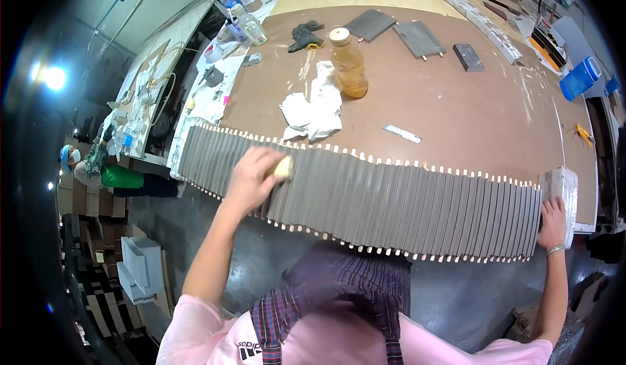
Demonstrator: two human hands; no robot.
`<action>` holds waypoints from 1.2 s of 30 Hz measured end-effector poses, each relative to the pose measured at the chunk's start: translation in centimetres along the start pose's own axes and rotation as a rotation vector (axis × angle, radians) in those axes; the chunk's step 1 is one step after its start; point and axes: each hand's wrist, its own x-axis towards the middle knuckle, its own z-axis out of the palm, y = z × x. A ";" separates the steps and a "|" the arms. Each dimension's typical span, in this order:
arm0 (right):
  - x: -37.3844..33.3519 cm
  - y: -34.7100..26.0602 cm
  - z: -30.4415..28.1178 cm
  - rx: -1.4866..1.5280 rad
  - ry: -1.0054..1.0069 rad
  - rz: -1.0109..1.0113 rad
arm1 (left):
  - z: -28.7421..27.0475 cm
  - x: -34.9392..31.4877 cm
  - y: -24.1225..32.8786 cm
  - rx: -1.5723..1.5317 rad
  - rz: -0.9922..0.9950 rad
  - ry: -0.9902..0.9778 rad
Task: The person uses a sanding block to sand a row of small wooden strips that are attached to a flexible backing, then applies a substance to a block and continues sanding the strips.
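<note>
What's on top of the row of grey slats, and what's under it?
The left hand holds a small yellowish pad over the row of grey slats. Brown tabletop shows along the row's far side; whatever lies directly beneath the slats is covered.

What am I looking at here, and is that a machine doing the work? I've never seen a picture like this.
No machine: those are a person's own left hand and right hand, both bare. The single picture comes from a wide fisheye camera worn on the person's head, looking down, so straight edges bend.

Along the near edge of the brown table lies a long row of dark grey slats with pale pegs at their ends. Beyond it are a crumpled white cloth, a bottle of amber liquid and a dark glove.

The left hand holds a small pale yellow piece over the slats; blur hides what it is. The right hand is at the row's right end, by a whitish wrapped block.
</note>
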 end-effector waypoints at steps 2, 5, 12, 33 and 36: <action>0.5 -0.2 0.4 0.038 0.018 -0.008 | 0.5 3.4 -1.1 0.026 -0.010 0.091; 0.3 -0.2 0.3 0.029 0.005 0.014 | -0.4 4.7 -0.9 0.017 0.018 0.041; -0.4 0.6 0.9 0.041 0.020 0.031 | -2.1 -2.2 1.4 -0.081 0.096 -0.235; 0.1 0.7 2.1 0.076 0.044 0.006 | -2.2 4.9 -1.7 0.099 0.057 0.051; -1.2 1.1 1.7 0.041 0.044 0.027 | -3.2 1.7 -0.7 -0.006 0.088 -0.104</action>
